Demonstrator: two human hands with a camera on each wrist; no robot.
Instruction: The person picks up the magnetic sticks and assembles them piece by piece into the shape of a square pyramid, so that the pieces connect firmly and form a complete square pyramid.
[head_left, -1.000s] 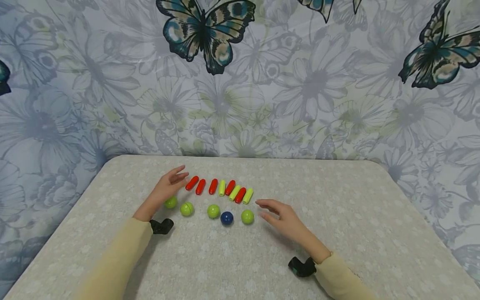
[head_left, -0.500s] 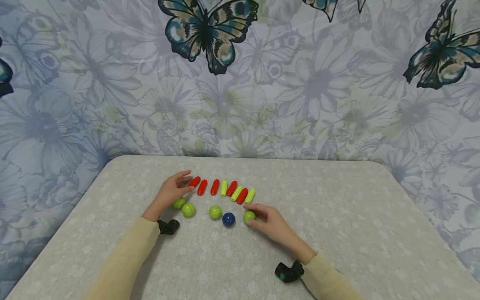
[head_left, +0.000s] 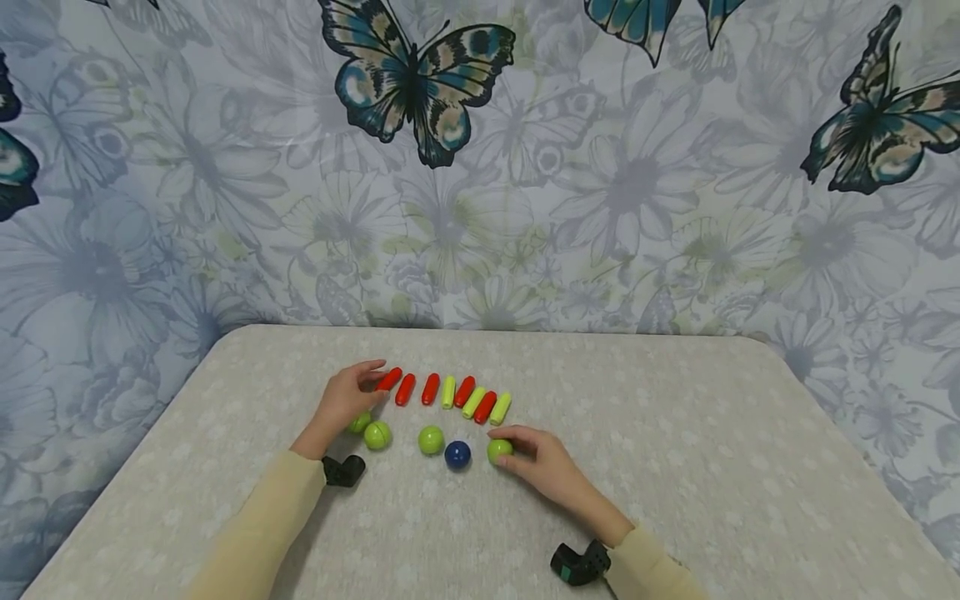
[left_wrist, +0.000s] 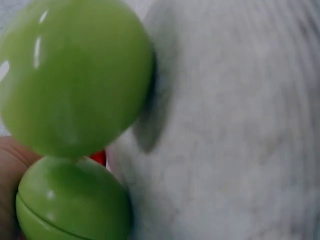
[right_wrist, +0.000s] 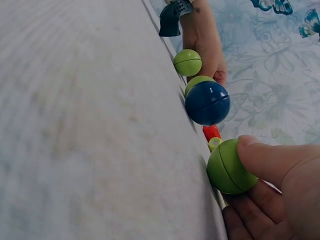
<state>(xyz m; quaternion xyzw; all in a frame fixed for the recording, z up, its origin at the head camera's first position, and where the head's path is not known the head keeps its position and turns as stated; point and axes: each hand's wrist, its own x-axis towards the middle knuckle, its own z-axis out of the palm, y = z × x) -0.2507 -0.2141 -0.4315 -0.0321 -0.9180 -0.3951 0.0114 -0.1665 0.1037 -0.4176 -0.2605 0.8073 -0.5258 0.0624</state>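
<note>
My right hand [head_left: 512, 447] grips a green ball [head_left: 498, 450] on the table, the rightmost of a row of balls. In the right wrist view the thumb [right_wrist: 265, 157] lies over that green ball [right_wrist: 225, 170] and the fingers curl beneath it. To its left sit a blue ball [head_left: 457, 454] and three more green balls [head_left: 431, 439]. Behind them is a row of red and yellow-green capsules [head_left: 448, 392]. My left hand [head_left: 375, 380] pinches the end of the leftmost red capsule [head_left: 390, 378], with the leftmost green ball [head_left: 358, 422] partly under its palm.
The table [head_left: 675, 467] has a pale patterned cover with rounded far corners. A butterfly-print cloth [head_left: 525, 208] hangs right behind it. Black wrist cameras [head_left: 342, 471] sit low beside both forearms. The left wrist view is filled by two green balls [left_wrist: 75, 75] close up.
My right hand moved left to the rightmost green ball and closed round it. My left hand moved onto the leftmost red capsule and its fingers closed on the capsule's end.
</note>
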